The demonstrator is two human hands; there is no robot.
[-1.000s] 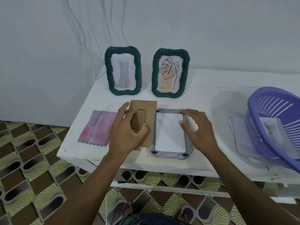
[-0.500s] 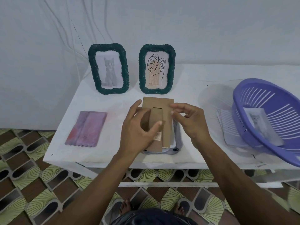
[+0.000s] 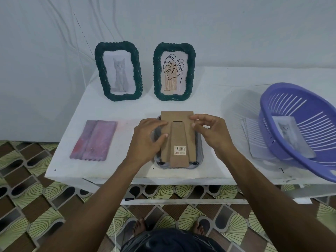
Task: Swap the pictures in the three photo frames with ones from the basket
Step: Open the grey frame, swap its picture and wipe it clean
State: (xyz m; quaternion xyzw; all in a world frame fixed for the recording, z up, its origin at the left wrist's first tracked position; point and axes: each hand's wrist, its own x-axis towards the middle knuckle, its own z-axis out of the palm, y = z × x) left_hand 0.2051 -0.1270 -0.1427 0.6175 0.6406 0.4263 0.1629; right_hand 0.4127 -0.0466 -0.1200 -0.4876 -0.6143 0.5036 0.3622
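Cardboard backing [image 3: 179,135], earlier beside the face-down frame [image 3: 199,151], now seemingly covers it.

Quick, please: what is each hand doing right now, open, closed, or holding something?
Left hand: open, fingers pressing the left edge of the cardboard backing.
Right hand: open, fingertips on the backing's right edge.

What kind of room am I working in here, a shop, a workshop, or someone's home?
Most likely a home, though that is a guess. A plain white table stands against a bare white wall, the patterned tile floor looks domestic, and the person's bare feet show below.
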